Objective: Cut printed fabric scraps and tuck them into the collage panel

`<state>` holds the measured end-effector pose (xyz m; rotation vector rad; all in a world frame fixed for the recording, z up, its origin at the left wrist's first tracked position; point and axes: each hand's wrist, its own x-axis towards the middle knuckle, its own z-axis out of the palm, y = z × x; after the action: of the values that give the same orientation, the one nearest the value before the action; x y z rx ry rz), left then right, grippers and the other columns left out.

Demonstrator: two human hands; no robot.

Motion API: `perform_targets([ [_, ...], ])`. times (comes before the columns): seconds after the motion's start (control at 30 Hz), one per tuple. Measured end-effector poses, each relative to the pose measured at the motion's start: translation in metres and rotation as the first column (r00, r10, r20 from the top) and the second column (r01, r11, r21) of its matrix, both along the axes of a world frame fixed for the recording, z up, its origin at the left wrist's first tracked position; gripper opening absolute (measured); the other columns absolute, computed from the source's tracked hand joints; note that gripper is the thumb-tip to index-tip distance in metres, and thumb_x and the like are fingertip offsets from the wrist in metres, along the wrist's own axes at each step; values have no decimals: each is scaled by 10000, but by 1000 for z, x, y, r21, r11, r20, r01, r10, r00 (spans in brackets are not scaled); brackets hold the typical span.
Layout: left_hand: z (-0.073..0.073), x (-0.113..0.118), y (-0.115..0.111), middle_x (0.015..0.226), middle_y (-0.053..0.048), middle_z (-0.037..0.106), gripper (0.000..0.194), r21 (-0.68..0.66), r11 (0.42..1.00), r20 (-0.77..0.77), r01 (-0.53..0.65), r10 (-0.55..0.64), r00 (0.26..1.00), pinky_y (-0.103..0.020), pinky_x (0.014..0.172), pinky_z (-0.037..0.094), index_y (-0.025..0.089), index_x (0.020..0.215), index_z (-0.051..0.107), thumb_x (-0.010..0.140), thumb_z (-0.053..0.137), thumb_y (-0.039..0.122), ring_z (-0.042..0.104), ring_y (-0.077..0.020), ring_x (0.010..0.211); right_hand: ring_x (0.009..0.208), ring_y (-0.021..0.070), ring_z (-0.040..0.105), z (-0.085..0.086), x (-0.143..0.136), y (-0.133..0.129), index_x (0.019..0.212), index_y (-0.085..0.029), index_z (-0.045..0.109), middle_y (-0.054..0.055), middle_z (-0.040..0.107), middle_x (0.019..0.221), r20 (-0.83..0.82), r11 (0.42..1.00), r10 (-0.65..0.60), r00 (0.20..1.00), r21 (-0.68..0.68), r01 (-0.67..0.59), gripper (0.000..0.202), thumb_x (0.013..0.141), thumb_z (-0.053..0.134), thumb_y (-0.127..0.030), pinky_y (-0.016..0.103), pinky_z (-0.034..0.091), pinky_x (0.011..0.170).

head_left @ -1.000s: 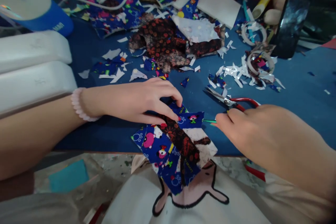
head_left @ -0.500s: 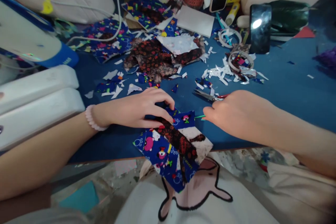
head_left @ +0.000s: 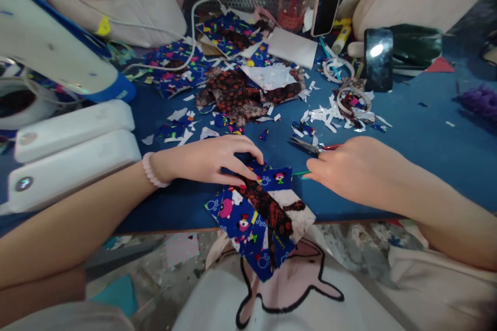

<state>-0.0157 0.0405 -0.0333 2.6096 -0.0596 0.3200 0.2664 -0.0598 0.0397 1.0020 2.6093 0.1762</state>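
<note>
The left hand (head_left: 212, 161) lies flat on the blue table (head_left: 427, 155), its fingertips (head_left: 254, 173) pressing down the upper edge of a folded patchwork piece (head_left: 258, 217) of blue cartoon-print and dark red-flowered fabric. That piece lies directly beneath the left grip and hangs over the near table edge toward the person's lap. The right hand (head_left: 357, 170) is curled, its grip narrow around a thin green tool (head_left: 301, 172) whose tip pokes out toward the fabric's right edge; whether it is a needle, pen or stick cannot be told. Just behind the right grip lie red-handled scissors (head_left: 310, 146), blades open, nearly touching the knuckles. Farther beyond both grips spread white paper snippets (head_left: 330, 114), more fabric scraps (head_left: 236, 90) and tape rolls (head_left: 351, 98).

The risks, as a judgement: the fabric hangs partly off the table, so if the left fingertips ease their pressure, it could slide off or its folded layers could shift out of line. The green tip sits close to those fingertips, so a hard push could jab them. The open scissors behind the right hand could nick it if it draws back.
</note>
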Motion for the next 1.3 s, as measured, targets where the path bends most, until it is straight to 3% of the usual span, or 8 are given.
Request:
perform_targets([
  [0.13, 2, 0, 0, 1238, -134, 668, 207, -3, 1000, 11, 9, -9, 1000, -377, 1033, 486, 268, 1127, 767, 972, 632, 294, 609, -225, 1152, 422, 118, 381, -5, -2, 3, 701, -178, 579, 3, 594, 558, -34, 999, 36, 999, 36, -35, 317, 998, 494, -250, 308, 99, 527],
  [0.27, 3, -1, -2, 1234, -121, 666, 217, -48, 998, -26, -30, 29, 999, -380, 1063, 476, 315, 1135, 773, 961, 647, 282, 603, -228, 1176, 424, 128, 414, -15, -8, 8, 681, -186, 568, 2, 591, 533, -18, 1000, 4, 1000, -9, -5, 326, 986, 543, -297, 287, 97, 518],
  [0.53, -1, -3, 1, 1207, -96, 684, 197, -183, 981, -34, -56, 51, 998, -340, 1050, 480, 281, 1108, 768, 933, 684, 252, 623, -212, 1139, 413, 131, 449, -23, -1, 15, 666, -192, 562, -18, 569, 504, -122, 996, -72, 990, -59, 66, 356, 990, 528, -336, 267, 119, 492],
  [0.7, -1, -2, 2, 1201, -75, 693, 203, -233, 969, -57, -80, 68, 996, -341, 1056, 475, 289, 1095, 759, 909, 706, 229, 629, -206, 1132, 390, 139, 457, -25, -2, 13, 657, -195, 566, -23, 545, 482, -169, 999, -40, 985, 4, 41, 369, 1000, 494, -310, 267, 146, 485],
  [1.03, 0, -3, -2, 1277, -99, 659, 326, -142, 987, -69, -74, 65, 995, -380, 1073, 465, 329, 1265, 707, 958, 622, 259, 603, -238, 1186, 378, 151, 472, -29, -2, 9, 630, -193, 560, -17, 497, 457, -207, 991, 0, 978, 131, 28, 452, 1039, 394, -291, 276, 198, 466],
  [1.3, -2, -2, 2, 1218, -84, 696, 243, -187, 980, -18, -70, 68, 998, -320, 1023, 503, 292, 1129, 767, 982, 582, 232, 639, -198, 1141, 428, 129, 463, -28, 1, 12, 623, -193, 521, -22, 469, 510, -229, 965, 146, 962, 247, -88, 460, 1053, 410, -312, 266, 260, 479],
])
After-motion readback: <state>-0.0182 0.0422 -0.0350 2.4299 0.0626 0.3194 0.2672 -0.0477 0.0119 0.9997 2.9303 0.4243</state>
